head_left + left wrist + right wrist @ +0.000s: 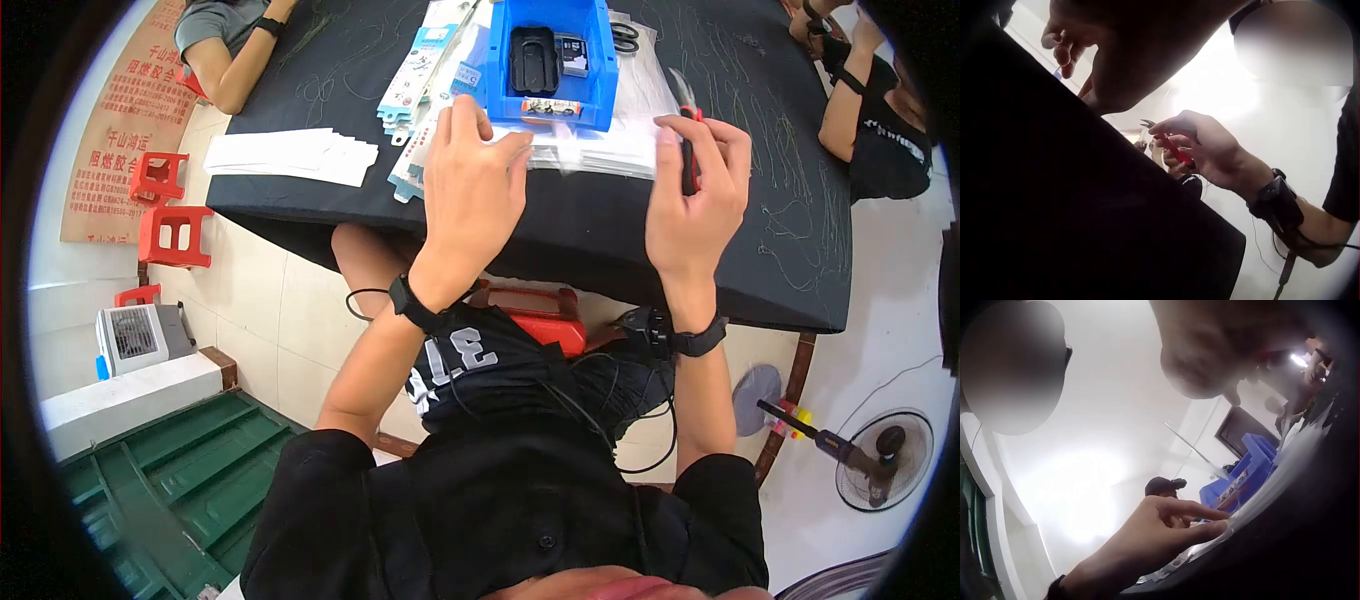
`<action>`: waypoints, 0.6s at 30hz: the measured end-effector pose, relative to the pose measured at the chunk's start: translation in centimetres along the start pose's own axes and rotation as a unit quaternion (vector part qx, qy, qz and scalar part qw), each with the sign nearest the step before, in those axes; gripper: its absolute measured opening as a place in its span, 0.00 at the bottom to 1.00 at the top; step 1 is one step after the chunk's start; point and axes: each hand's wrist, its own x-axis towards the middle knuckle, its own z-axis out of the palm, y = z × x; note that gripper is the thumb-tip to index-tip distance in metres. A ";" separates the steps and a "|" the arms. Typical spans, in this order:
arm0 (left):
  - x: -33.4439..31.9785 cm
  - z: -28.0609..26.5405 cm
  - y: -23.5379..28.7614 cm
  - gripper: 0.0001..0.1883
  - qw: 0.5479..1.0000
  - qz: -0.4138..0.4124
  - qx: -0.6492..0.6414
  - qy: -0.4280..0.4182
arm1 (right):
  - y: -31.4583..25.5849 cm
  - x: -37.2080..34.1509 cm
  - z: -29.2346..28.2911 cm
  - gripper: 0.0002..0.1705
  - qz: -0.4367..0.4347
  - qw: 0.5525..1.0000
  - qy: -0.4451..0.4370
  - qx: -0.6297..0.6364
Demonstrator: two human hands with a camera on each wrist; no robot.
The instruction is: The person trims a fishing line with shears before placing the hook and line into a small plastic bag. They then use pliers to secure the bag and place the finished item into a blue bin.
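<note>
The worktop [775, 235] wears draped black cloth [570, 215], wispy threads [790, 120] trailing across; red plastic stools [175, 213] squat on pale floor tiles [250, 315], a round fan [885, 460] opposite. Right hand's [697, 195] grip curls round red-handled cutters [687, 98], beside glossy flat packets [610, 162] before a smooth blue bin [500, 90]. Left hand's [475, 190] grip nears the packets; pinching or not, can't tell.
</note>
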 end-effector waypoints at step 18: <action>-0.1 2.0 0.8 0.22 0.974 0.200 -0.023 -0.107 | 2.1 -1.3 -0.7 0.10 0.023 0.998 -0.064 -0.011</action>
